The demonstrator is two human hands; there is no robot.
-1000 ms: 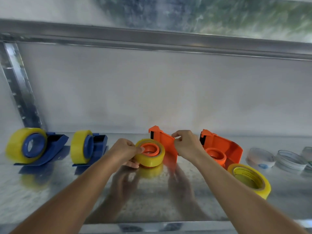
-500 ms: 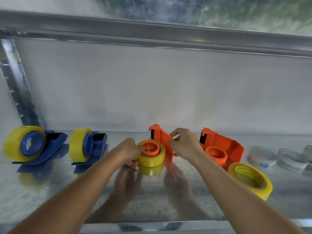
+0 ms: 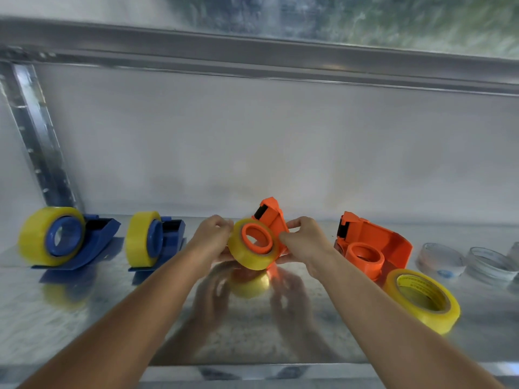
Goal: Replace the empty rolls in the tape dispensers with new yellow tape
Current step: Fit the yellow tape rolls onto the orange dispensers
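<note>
We held the third dispenser (image 3: 271, 220) — the orange one at mid-shelf — tilted off the metal shelf (image 3: 252, 332), with its new yellow roll (image 3: 254, 258) already seated on the orange hub. Left hand (image 3: 212, 238) curled against the roll's left edge, fingers pressed on it, apparently to steady the roll; right hand (image 3: 304, 240) pinched at the dispenser body beside the roll, probably drawing the tape end toward the cutter, though the tape end itself was not discernible. Two blue dispensers (image 3: 95, 242) at far left were loaded. The fourth, orange dispenser (image 3: 370, 245) lay empty at right, a spare yellow roll (image 3: 421, 301) just beside it — likely next. Clear empty cores (image 3: 439, 261) sat further right.
</note>
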